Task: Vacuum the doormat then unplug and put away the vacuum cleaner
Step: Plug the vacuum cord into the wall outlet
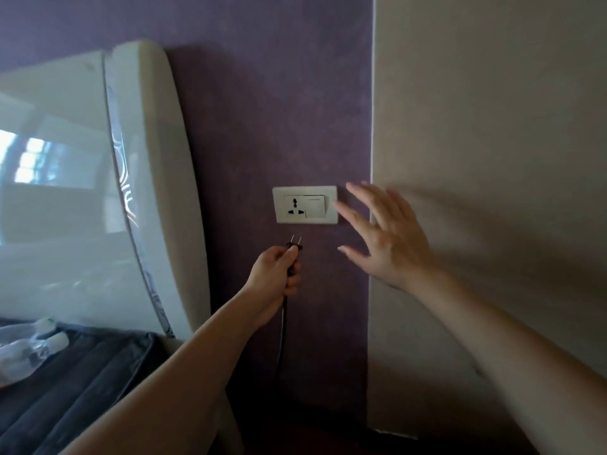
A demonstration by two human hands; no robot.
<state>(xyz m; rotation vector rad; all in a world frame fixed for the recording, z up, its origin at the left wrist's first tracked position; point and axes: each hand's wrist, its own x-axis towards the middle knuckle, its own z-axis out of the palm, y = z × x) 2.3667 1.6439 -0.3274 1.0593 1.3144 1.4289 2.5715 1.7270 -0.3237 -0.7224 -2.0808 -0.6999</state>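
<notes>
A white wall socket plate (305, 205) with a switch beside the outlet sits on the purple wall. Just below it my left hand (274, 277) grips a black two-pin plug (294, 245), pins pointing up, free of the socket. The black cord (283, 330) hangs down from that hand toward the floor. My right hand (384, 239) hovers with its fingers spread just right of the socket plate, holding nothing. The vacuum cleaner and the doormat are out of view.
A glossy white curved headboard (147, 178) stands to the left, close to the socket. Below it lies a dark mattress (75, 382) with a clear plastic bottle (29, 349) on it. A beige wall (492, 159) meets the purple one at a corner on the right.
</notes>
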